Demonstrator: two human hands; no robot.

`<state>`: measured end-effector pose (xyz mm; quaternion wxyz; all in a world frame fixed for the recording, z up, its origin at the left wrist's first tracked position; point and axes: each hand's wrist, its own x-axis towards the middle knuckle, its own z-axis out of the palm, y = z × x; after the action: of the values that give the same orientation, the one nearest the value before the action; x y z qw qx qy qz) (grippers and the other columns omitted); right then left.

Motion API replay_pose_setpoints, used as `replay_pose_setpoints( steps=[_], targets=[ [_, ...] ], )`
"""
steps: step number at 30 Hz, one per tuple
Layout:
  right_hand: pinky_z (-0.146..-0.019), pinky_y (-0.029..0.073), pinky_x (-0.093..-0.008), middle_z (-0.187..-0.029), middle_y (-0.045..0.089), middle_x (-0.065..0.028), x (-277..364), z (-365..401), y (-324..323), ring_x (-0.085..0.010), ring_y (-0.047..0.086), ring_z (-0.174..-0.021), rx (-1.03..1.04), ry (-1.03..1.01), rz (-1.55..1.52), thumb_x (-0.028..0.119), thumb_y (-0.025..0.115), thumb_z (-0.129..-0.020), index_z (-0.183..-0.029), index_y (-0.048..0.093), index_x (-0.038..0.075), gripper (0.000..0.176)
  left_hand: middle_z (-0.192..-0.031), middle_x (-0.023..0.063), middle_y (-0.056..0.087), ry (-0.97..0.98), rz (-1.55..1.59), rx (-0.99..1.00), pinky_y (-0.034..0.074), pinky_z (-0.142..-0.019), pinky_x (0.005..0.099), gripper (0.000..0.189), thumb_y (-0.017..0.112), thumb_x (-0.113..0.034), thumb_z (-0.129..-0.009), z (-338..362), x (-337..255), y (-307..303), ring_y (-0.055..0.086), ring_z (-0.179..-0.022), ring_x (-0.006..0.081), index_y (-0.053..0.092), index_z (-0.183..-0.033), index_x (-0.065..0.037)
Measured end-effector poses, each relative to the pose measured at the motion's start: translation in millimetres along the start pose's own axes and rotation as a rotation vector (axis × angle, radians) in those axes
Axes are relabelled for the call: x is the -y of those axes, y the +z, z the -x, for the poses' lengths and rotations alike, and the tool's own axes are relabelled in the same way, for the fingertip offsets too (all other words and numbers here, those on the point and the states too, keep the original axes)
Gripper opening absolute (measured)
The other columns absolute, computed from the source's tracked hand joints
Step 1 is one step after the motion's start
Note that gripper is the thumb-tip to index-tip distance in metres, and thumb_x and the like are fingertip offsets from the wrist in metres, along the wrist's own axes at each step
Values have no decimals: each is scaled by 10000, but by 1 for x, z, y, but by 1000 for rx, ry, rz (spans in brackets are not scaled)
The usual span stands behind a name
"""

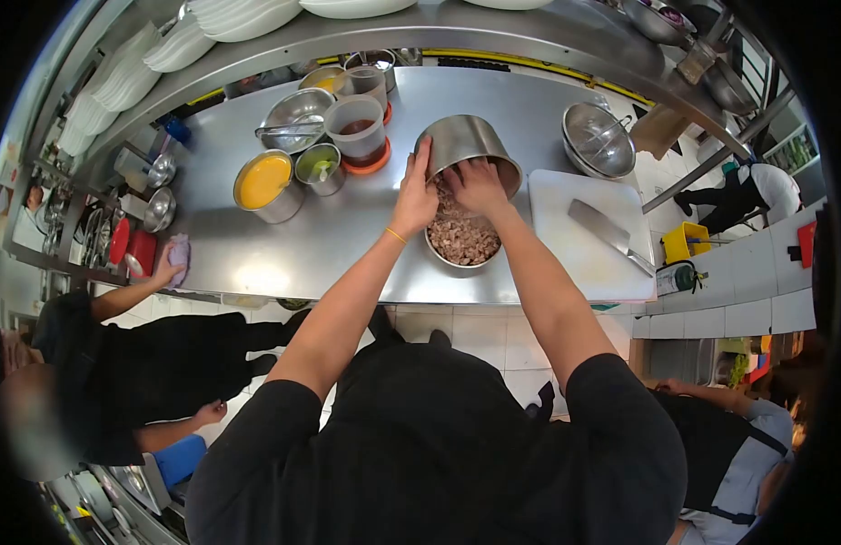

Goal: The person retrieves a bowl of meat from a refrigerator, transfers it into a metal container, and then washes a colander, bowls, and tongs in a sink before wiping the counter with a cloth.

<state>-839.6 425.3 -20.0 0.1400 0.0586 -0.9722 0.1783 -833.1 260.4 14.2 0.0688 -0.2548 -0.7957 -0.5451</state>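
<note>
Tilted on its side over a bowl is a steel pot (pixel 469 138), its mouth facing down and toward me. My left hand (pixel 415 195) grips the pot's left rim. My right hand (pixel 479 188) reaches into the pot's mouth; its fingertips are hidden inside. Chopped brown meat (pixel 464 238) fills the round metal bowl (pixel 459 265) below and reaches up to the pot's mouth. To the right, a large cleaver (pixel 600 227) lies on a white cutting board (pixel 566 263).
Left of the pot stand an orange-yellow sauce pot (pixel 264 182), a green-filled pot (pixel 321 170), plastic tubs (pixel 357 132) and a steel bowl (pixel 298 113). Strainers (pixel 598 138) sit back right. A co-worker's hand (pixel 171 263) holds a cloth at the left edge. Another person stands lower right.
</note>
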Motion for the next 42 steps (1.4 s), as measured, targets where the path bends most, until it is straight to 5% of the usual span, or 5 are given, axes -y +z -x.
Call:
replay_pose_setpoints(
  steps=[4, 6, 10, 16, 42],
  targets=[
    [-1055, 251, -513, -1332, 451, -240, 18, 9, -32, -380, 349, -1287, 386, 134, -236, 343, 484, -871, -1286, 473, 33, 519, -1459, 272, 248, 142, -52, -16, 239, -1111, 427, 793, 394, 128, -735, 9, -3, 2, 181, -1359, 469, 227, -1463, -137],
    [-1128, 156, -506, -1422, 347, -234, -1, 18, 10, -383, 265, -1346, -141, -109, -144, 323, 513, -837, -1379, 382, 47, 622, -1481, 249, 222, 200, -90, -32, 272, -1090, 432, 815, 393, 161, -708, 6, -5, 7, 184, -1357, 466, 263, -1455, -139],
    [-1112, 164, -525, -1415, 361, -222, -1, 34, 14, -381, 317, -1319, 149, 48, -207, 329, 503, -850, -1323, 448, 43, 556, -1508, 228, 161, 106, -57, -33, 347, -1044, 433, 830, 407, 172, -705, 20, -16, 13, 252, -1340, 453, 282, -1451, -171],
    [-782, 376, -465, -1045, 515, -169, 26, 72, -1, -330, 483, -929, -191, 53, 82, 339, 488, -888, -1118, 546, 43, 379, -1511, 227, 145, 160, -64, -86, 369, -1027, 426, 833, 412, 171, -702, 12, -15, 18, 276, -1331, 446, 294, -1446, -186],
    [-921, 356, -519, -1144, 532, -185, 22, 18, -9, -345, 487, -1100, -81, 86, -111, 265, 552, -821, -1116, 594, 78, 351, -1470, 183, 289, 102, 110, -76, 180, -1134, 354, 752, 359, 95, -702, -2, 18, 5, 240, -1388, 313, 228, -1437, 2]
  ],
)
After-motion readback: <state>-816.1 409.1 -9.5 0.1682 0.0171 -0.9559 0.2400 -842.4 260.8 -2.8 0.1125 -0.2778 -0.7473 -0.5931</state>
